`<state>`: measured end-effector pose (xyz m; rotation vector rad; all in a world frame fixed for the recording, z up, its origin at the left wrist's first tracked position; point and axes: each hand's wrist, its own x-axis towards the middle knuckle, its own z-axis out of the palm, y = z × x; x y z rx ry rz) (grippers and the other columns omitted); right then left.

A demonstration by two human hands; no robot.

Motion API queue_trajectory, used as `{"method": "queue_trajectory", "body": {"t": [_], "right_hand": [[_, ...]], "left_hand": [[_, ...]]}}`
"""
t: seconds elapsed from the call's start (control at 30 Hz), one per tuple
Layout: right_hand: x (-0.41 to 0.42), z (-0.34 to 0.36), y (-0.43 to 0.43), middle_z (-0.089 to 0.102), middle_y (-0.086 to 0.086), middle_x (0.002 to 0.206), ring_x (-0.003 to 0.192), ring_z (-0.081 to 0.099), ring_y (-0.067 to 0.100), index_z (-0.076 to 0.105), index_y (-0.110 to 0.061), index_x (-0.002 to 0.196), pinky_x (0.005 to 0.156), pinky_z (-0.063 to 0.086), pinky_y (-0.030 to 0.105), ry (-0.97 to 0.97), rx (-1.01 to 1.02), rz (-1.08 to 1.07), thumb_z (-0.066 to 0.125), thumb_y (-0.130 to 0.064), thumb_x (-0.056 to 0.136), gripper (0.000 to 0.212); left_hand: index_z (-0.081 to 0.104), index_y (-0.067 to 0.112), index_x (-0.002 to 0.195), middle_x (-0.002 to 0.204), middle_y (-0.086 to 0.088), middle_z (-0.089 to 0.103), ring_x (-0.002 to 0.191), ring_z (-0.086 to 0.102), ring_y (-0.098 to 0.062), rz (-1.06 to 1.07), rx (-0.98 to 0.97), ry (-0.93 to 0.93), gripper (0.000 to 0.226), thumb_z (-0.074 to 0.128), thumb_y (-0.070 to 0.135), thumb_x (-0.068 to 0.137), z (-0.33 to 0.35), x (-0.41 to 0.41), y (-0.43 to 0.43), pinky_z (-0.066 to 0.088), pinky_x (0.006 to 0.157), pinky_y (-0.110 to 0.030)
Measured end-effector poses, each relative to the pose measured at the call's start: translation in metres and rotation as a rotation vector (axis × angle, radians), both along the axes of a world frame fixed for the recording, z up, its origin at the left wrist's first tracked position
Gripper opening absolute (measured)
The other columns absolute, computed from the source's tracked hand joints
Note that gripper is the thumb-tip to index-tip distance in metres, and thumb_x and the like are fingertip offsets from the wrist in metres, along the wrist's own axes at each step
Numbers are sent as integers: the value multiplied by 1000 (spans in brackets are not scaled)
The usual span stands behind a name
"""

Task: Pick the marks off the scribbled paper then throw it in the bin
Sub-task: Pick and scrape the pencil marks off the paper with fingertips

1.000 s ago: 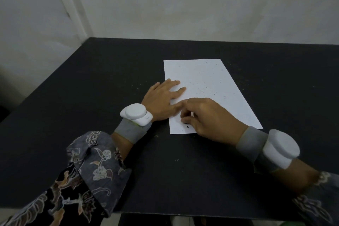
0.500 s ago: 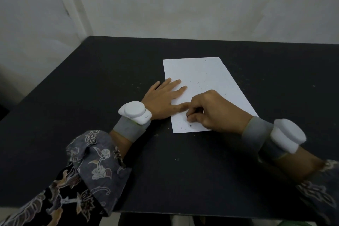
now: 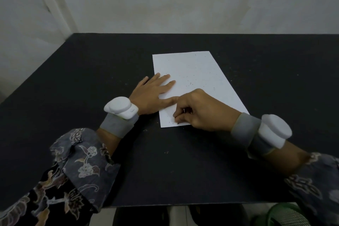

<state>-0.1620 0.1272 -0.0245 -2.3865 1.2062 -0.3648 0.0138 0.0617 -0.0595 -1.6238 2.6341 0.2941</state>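
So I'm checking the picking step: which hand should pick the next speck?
Probably the right hand: its curled fingertips already sit at the paper's near-edge specks, while the left hand lies flat, pinning the sheet.

A white speckled paper sheet (image 3: 194, 79) lies on the black table (image 3: 73, 88); the left hand (image 3: 152, 95) presses flat on its edge; the right hand (image 3: 200, 112), fingers (image 3: 180, 115) curled, pinches at specks beneath its fingertips near the sheet's near edge.

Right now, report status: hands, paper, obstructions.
Left hand flat, pressing paper down on table. Right hand curled at near edge, fingertips picking at marks. Paper flat, specks remain. Green bin low right, nothing in the way.
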Motion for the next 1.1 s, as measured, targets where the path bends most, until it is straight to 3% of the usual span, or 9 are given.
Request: {"method": "queue_trajectory", "body": {"t": [0.07, 0.17, 0.33, 0.47, 0.67, 0.77, 0.93, 1.1], "right_hand": [[1, 2, -3, 61, -10, 78, 69, 54, 0, 74, -11, 88, 66, 40, 7, 25, 1, 19, 70, -16, 84, 7], [-1, 0, -11, 65, -2, 85, 76, 56, 8, 73, -9, 90, 70, 43, 13, 11, -85, -80, 69, -14, 84, 9], [3, 1, -1, 69, 1, 88, 69, 54, 1, 73, -8, 86, 66, 38, 6, 39, -13, 72, 68, -12, 85, 6], [1, -1, -16, 68, 4, 87, 83, 60, 16, 72, -7, 87, 74, 44, 21, 39, -107, -47, 67, -12, 85, 7], [1, 1, -5, 66, -2, 84, 74, 56, 6, 72, -10, 87, 69, 43, 14, 50, -39, 57, 67, -14, 85, 7], [-4, -1, -16, 63, 0, 82, 76, 55, 9, 72, -7, 88, 70, 42, 21, 32, -134, -56, 66, -11, 86, 7], [-1, -2, 6, 68, 2, 89, 81, 60, 11, 72, -7, 86, 76, 47, 21, 30, -89, 95, 66, -12, 86, 8], [-2, -5, -12, 67, 5, 89, 85, 61, 20, 71, -5, 87, 76, 47, 27, 27, -183, -32, 65, -10, 86, 8]], "left_hand": [[8, 35, 153, 162, 10, -4, 148, -8, -11, 2, -5, 7, 69, 27, 63, 93, 0, 2, 0, -7, 119, -36], [9, 35, 153, 161, 11, -2, 148, -7, -11, 9, -5, 34, 69, 30, 63, 93, -1, 1, 0, -6, 119, -36], [9, 34, 153, 162, 10, -2, 148, -7, -11, -1, -8, 15, 68, 29, 61, 93, 0, 1, 0, -6, 120, -36], [10, 35, 153, 162, 11, -1, 148, -7, -11, 3, -7, 34, 69, 31, 62, 93, -2, 3, -1, -6, 119, -35], [8, 35, 153, 161, 11, -3, 148, -8, -11, 0, -2, 20, 70, 28, 63, 92, -1, 3, -1, -6, 120, -36], [9, 36, 153, 161, 11, -3, 148, -7, -11, 8, -2, 28, 71, 28, 65, 91, 0, 3, 0, -6, 120, -36], [8, 36, 153, 161, 12, -3, 148, -8, -10, -11, -3, 15, 71, 26, 66, 90, -2, 2, 0, -6, 120, -37], [11, 36, 152, 161, 12, -1, 148, -7, -10, -5, -26, 37, 68, 25, 64, 92, -2, 2, 3, -6, 120, -36]]}}
